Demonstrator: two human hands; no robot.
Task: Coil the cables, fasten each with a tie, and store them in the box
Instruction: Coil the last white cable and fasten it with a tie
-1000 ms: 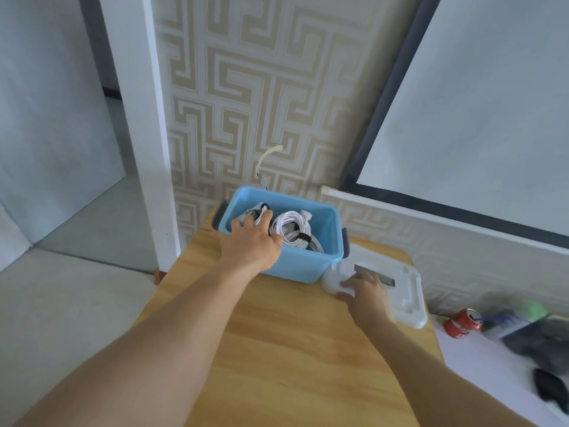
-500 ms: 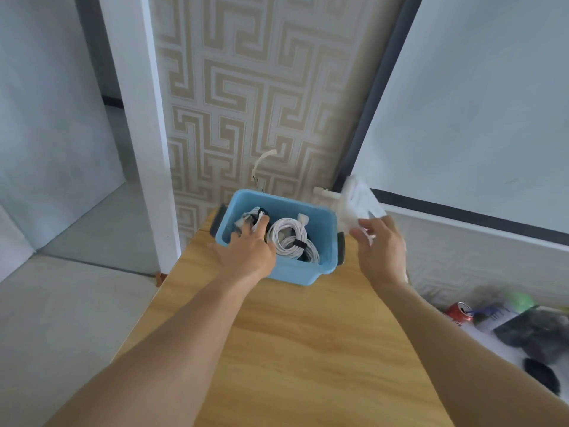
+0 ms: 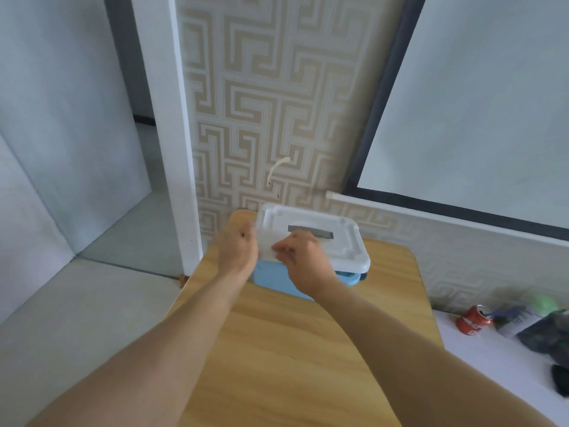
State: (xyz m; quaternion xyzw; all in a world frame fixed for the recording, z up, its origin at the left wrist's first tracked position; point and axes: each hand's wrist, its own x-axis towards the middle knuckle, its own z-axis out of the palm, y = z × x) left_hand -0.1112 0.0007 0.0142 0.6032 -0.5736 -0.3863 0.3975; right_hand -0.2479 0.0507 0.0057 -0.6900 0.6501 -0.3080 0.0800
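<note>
A light blue box (image 3: 274,280) stands at the far end of the wooden table (image 3: 292,349), close to the patterned wall (image 3: 261,103). A white lid (image 3: 311,234) with a grey rectangular patch on top lies over the box and covers its opening, so the cables inside cannot be seen. The lid sits slightly askew: its right corner overhangs the blue rim, and a dark handle shows just below that corner.

The left hand (image 3: 237,252) is at the lid's left end, its back toward the camera. Its fingers reach to the lid's left edge, but they are blurred, and whether they curl round the edge or merely press against it cannot be told. The right hand (image 3: 303,263) is at the lid's near edge, its fingers (image 3: 281,249) bent and drawn together on the white rim, pinching it between fingertips and thumb.

To the right, on a white surface beside the table, lies a red can (image 3: 472,320) on its side, near some dark, blurred items. A white screen with a dark frame (image 3: 477,103) hangs on the wall behind.
</note>
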